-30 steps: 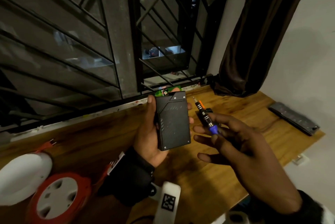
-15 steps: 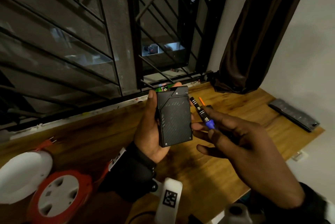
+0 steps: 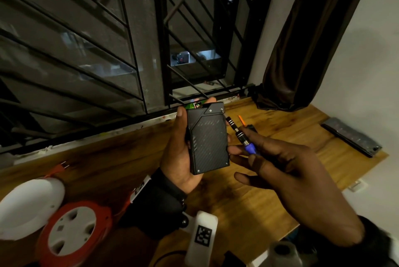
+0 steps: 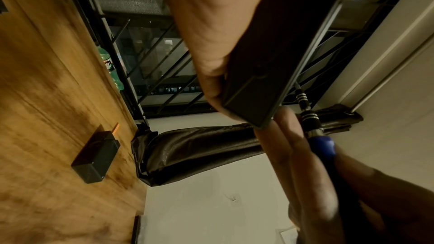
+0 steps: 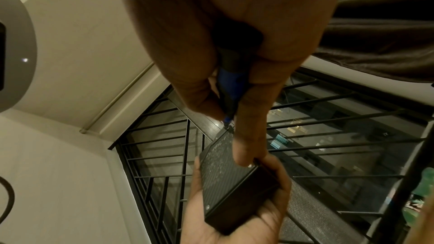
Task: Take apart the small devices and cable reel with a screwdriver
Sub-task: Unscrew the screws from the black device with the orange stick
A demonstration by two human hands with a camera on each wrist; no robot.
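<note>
The small black box-shaped device with a woven-looking cover (image 3: 208, 140) sits up in the left hand (image 3: 179, 154), whose fingers wrap round its sides so the corner screws face up. The right hand (image 3: 298, 182) pinches a thin blue-and-black metal screwdriver (image 3: 241, 137), its tip at the device's top corner, above the brown wooden surface (image 3: 248, 212). I think that screw comes out first.

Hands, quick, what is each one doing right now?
Left hand: holding the black box.
Right hand: pinching the screwdriver.
</note>
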